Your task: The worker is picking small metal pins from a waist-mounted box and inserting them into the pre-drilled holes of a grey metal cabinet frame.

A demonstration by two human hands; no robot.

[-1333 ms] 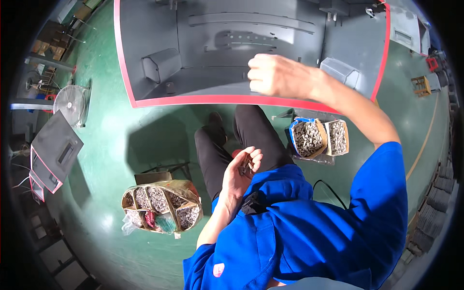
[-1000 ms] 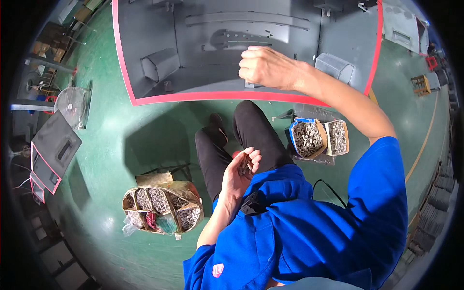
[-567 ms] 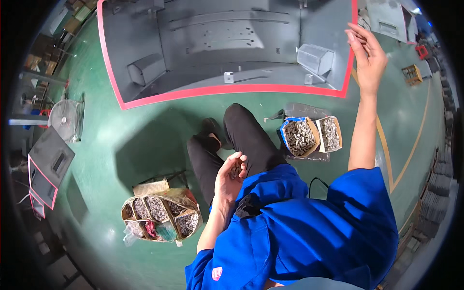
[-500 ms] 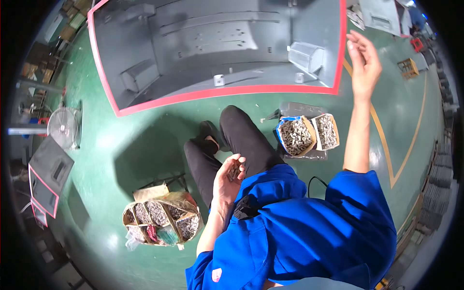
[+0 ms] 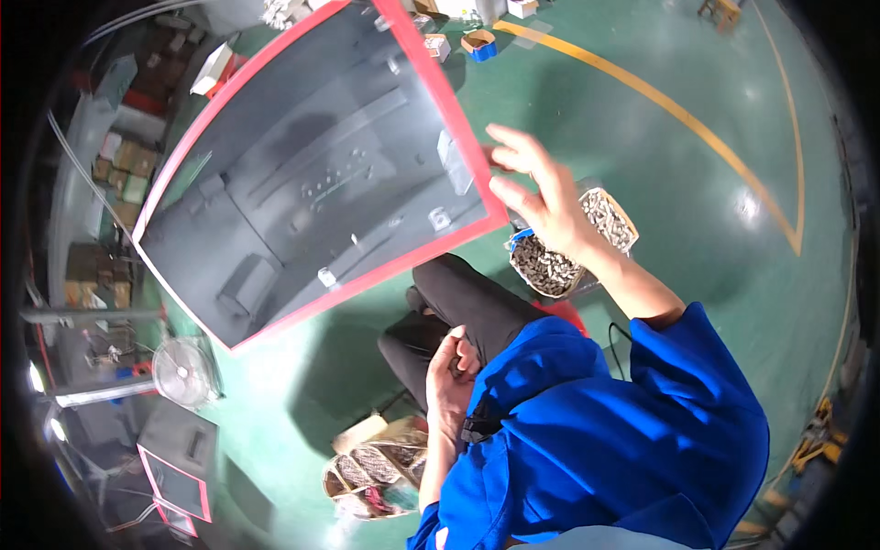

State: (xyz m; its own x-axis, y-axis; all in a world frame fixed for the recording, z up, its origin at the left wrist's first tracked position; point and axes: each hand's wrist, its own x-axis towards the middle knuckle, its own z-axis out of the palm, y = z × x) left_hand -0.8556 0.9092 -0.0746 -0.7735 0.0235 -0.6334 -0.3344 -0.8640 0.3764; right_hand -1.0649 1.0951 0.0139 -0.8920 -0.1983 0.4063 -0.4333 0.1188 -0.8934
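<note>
A large grey metal housing with a red-edged rim lies in front of me, fitted with small brackets and studs inside. My right hand is beside its right rim, fingers spread and blurred, holding nothing that I can see. Close to my lap, my left hand is curled closed around small metal pieces, mostly hidden by the fingers. Below my right forearm stand two open boxes of small metal fasteners, a blue-edged box and a paler box.
A divided container of small parts stands on the floor at my left. Further left are a floor fan and a smaller grey, red-edged housing. A blue-based box sits at the back, near a yellow floor line.
My view has turned, so the housing appears tilted and further left. My right hand has come lower and inward along the right rim. My left fingers have closed more over the pieces.
</note>
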